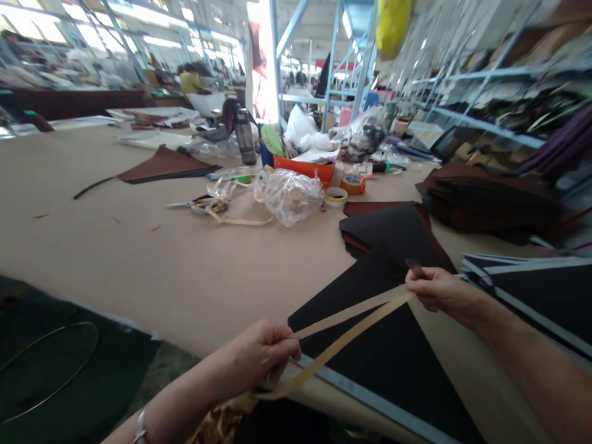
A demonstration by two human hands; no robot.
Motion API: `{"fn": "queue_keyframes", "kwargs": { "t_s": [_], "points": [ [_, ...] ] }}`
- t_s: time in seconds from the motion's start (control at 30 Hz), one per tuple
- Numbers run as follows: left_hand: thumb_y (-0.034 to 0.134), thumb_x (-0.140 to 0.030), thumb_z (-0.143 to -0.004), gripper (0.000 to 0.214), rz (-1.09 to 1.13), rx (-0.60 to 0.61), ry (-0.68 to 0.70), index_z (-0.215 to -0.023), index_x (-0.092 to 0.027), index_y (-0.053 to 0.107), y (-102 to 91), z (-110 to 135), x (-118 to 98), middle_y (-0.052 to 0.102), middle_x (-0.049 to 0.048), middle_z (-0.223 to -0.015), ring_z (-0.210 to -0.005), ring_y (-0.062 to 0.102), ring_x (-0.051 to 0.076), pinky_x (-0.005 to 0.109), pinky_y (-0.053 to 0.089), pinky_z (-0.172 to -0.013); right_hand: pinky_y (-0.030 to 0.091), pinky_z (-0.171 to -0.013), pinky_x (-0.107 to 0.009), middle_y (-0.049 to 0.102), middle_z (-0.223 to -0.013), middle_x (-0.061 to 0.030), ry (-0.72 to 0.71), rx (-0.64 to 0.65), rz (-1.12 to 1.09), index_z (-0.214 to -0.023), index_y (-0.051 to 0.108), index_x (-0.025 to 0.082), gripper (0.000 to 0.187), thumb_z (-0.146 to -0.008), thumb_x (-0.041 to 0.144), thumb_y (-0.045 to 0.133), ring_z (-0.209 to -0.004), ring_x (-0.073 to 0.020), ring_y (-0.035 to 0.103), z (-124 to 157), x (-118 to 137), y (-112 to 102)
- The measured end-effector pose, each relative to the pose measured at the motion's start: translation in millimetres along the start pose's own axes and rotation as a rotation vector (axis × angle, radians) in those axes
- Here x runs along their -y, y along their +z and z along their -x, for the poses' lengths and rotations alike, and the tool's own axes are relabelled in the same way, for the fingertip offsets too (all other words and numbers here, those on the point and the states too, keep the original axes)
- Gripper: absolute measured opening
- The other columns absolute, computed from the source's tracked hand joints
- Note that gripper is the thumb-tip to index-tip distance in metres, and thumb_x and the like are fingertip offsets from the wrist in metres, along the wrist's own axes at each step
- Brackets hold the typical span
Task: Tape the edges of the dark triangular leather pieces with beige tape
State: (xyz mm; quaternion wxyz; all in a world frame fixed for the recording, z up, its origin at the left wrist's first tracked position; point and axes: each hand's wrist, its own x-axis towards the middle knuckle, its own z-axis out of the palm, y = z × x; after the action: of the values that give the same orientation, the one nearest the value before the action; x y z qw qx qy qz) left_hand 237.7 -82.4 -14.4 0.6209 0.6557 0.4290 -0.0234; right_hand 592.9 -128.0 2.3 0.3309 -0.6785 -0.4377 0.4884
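Observation:
A long tan paper strip (351, 324) stretches between my two hands above a dark triangular sheet (383, 357) lying at the table's near edge. My left hand (261, 357) is closed, pinching one end of the strip near the table edge. My right hand (439, 290) is closed, pinching the other end over the sheet's upper point. A crumpled length of the same strip hangs below my left hand.
Stacks of dark brown sheets (490, 200) lie at the right. Scissors (198, 203), a crumpled plastic bag (291, 197), tape rolls (345, 188) and an orange box (305, 168) clutter the tan table (139, 246) further back. Blue shelving (462, 80) stands behind at the right.

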Motion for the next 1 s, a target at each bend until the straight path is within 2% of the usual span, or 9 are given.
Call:
{"fn": "queue_keyframes", "kwargs": {
  "t_s": [0.1,0.23,0.33,0.47,0.6,0.67,0.83,0.93,1.0],
  "points": [
    [0.044,-0.052,-0.076,0.041,-0.014,-0.077,-0.009,-0.07,-0.015,0.06,2.1,-20,8,0.042,-0.0039,-0.046,-0.042,0.034,0.01,0.022,0.025,-0.044,0.021,-0.038,-0.019,0.03,-0.046,0.0102,0.025,-0.043,0.087,-0.068,0.045,0.02,0.03,-0.064,0.043,0.063,-0.038,-0.0048,0.025,-21,2,-4],
    [0.041,-0.053,-0.074,0.042,-0.134,-0.104,-0.039,-0.055,-0.017,0.051,-0.8,-39,1,0.034,-0.0041,-0.041,-0.039,0.031,0.01,0.023,0.02,-0.042,0.02,-0.037,-0.019,0.031,-0.045,0.0105,0.01,-0.125,0.237,-0.07,0.047,0.019,0.022,-0.07,0.038,0.059,-0.036,-0.0049,0.025,-54,9,-8],
    [0.039,-0.049,-0.076,0.04,-0.218,-0.131,-0.024,-0.053,-0.018,0.048,-7.4,-45,-6,0.035,-0.0036,-0.043,-0.04,0.034,0.011,0.024,0.019,-0.042,0.028,-0.041,-0.019,0.038,-0.05,0.0085,0.002,-0.173,0.386,-0.071,0.05,0.017,0.017,-0.078,0.029,0.059,-0.04,-0.0051,0.034,-78,17,-9],
    [0.039,-0.043,-0.077,0.034,-0.232,-0.15,-0.028,-0.057,-0.018,0.05,-15.3,-55,-1,0.038,-0.0034,-0.046,-0.04,0.036,0.012,0.024,0.02,-0.041,0.048,-0.059,-0.024,0.059,-0.077,0.0006,0.021,-0.181,0.626,-0.086,0.06,0.012,0.02,-0.089,0.032,0.059,-0.065,-0.0105,0.056,-104,25,-7],
    [0.04,-0.039,-0.076,0.033,-0.254,-0.108,-0.057,-0.053,-0.018,0.052,-16.4,-62,4,0.042,-0.0019,-0.041,-0.038,0.039,0.013,0.025,0.021,-0.04,0.053,-0.073,-0.033,0.062,-0.1,-0.0047,0.038,-0.184,0.808,-0.102,0.061,0.014,0.024,-0.092,0.035,0.056,-0.084,-0.016,0.061,-117,26,-5],
    [0.04,-0.04,-0.077,0.035,-0.257,-0.09,-0.07,-0.052,-0.018,0.052,-16.0,-62,0,0.042,-0.0016,-0.039,-0.037,0.038,0.013,0.025,0.024,-0.04,0.052,-0.072,-0.032,0.063,-0.096,-0.0041,0.029,-0.196,0.856,-0.099,0.062,0.014,0.024,-0.092,0.035,0.056,-0.081,-0.015,0.061,-117,27,-4],
    [0.044,-0.046,-0.078,0.04,-0.204,-0.064,-0.009,-0.05,-0.017,0.049,-24.8,-46,-6,0.044,-0.0018,-0.043,-0.039,0.039,0.01,0.024,0.03,-0.043,0.038,-0.057,-0.024,0.053,-0.059,0.0028,-0.062,-0.209,0.822,-0.066,0.059,0.015,0.016,-0.078,0.024,0.064,-0.06,-0.012,0.052,-97,39,2],
    [0.049,-0.048,-0.077,0.039,-0.148,-0.129,-0.017,-0.057,-0.015,0.056,-40.4,-18,6,0.048,-0.0022,-0.047,-0.042,0.041,0.009,0.022,0.031,-0.046,0.032,-0.049,-0.025,0.049,-0.054,0.0047,-0.124,-0.122,0.693,-0.072,0.06,0.016,0.015,-0.078,0.029,0.057,-0.049,-0.0088,0.044,-68,53,21],
    [0.053,-0.048,-0.076,0.036,-0.108,-0.22,-0.074,-0.063,-0.014,0.061,-54.8,9,19,0.05,-0.0022,-0.049,-0.044,0.04,0.008,0.021,0.03,-0.046,0.03,-0.046,-0.025,0.048,-0.056,0.0053,-0.17,-0.026,0.564,-0.08,0.06,0.017,0.023,-0.078,0.039,0.055,-0.045,-0.0067,0.04,-47,68,41]
  ]
}}
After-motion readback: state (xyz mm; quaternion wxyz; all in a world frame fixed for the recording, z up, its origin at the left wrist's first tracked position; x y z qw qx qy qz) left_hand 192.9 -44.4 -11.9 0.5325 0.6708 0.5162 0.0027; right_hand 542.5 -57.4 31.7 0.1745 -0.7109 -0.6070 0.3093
